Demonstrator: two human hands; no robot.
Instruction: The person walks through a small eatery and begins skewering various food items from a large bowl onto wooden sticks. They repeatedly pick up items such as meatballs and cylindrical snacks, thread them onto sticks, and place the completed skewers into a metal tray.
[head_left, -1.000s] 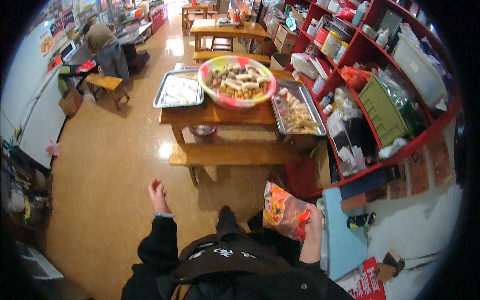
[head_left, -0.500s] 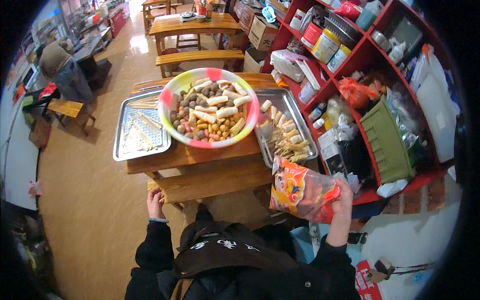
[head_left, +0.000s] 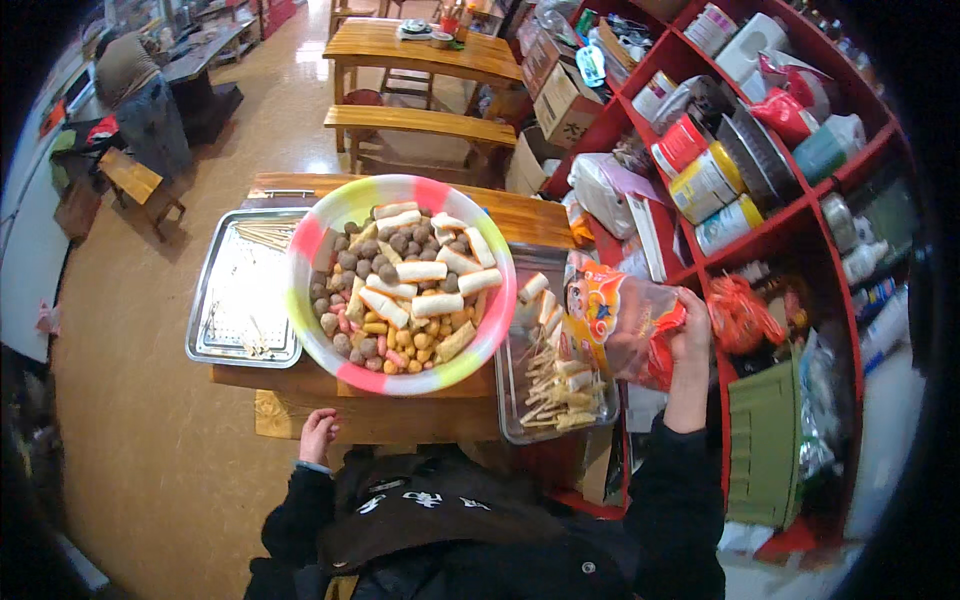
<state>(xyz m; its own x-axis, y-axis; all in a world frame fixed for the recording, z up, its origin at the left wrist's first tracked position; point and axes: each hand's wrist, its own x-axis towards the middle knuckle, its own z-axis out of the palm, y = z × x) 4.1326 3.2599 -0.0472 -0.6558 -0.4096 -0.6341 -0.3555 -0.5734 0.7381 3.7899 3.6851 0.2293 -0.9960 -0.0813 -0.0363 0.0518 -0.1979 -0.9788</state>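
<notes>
Right hand [head_left: 690, 325] clamped on an orange snack bag [head_left: 620, 325], held above the steel tray of skewers [head_left: 555, 385], long axis pointing left toward the multicoloured bowl of fish balls and sausages [head_left: 400, 285]. Left hand [head_left: 318, 437], fingers curled, grips the wooden table's [head_left: 380, 420] near edge. Red shelving [head_left: 760, 230] stands right; tan floor [head_left: 150, 450] lies left.

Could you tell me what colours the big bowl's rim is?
Bowl rim: pink, pale green and white patches, seen in the head view.
</notes>
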